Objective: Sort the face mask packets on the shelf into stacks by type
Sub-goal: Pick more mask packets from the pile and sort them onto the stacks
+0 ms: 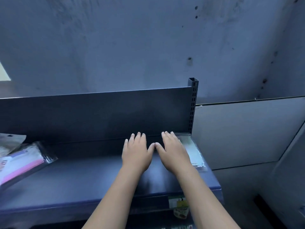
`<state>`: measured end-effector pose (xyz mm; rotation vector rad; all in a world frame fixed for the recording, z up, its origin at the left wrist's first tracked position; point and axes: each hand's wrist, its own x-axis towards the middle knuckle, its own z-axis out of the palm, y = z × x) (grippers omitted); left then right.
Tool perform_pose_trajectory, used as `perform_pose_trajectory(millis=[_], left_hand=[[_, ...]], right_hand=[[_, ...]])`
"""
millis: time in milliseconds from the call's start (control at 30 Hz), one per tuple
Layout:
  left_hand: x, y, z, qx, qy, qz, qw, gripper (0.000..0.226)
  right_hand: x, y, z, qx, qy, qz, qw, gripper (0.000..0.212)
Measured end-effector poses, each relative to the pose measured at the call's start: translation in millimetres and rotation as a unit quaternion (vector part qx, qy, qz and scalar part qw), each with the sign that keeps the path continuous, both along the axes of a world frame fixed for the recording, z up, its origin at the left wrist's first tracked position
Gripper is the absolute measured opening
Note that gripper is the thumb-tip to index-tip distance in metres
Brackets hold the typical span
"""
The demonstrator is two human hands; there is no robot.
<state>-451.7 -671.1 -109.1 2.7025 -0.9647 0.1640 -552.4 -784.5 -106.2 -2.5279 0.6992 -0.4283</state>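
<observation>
Sorting of face mask packets on a dark blue metal shelf (92,182), seen from the head camera. Both hands lie flat, palm down, at the right end of the shelf, thumbs nearly touching. The left hand (136,152) rests with fingers spread on what looks like a dark packet or bare shelf; the picture does not settle which. The right hand (174,153), fingers extended and close together, presses on a clear, silvery plastic packet (193,151) that lies in the rear right corner, against the perforated upright post (193,103). Neither hand grips anything. The step in hand appears to be squaring or pressing down a stack at this end. A loose heap of packets, uppermost a pink-and-white packet in clear film (24,162), lies well apart at the left edge, unsorted. The next move would call for reaching left and picking one packet of matching type.
</observation>
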Motion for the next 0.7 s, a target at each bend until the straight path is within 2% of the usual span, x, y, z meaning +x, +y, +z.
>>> perform_pose_trajectory(millis=[233, 500, 700], left_hand=[[56.9, 79.4, 15.5, 0.021, 0.002, 0.018, 1.0, 0.073], [132.0, 177.0, 24.7, 0.046, -0.004, 0.032, 0.998, 0.071], [159.5, 206.7, 21.2, 0.045, 0.018, 0.021, 0.999, 0.07]], right_hand=[[62.5, 75.0, 13.1, 0.02, -0.004, 0.006, 1.0, 0.066], [133.0, 164.1, 17.8, 0.153, -0.004, 0.015, 0.988, 0.07], [155.2, 188.4, 12.9, 0.142, -0.005, 0.007, 0.99, 0.068]])
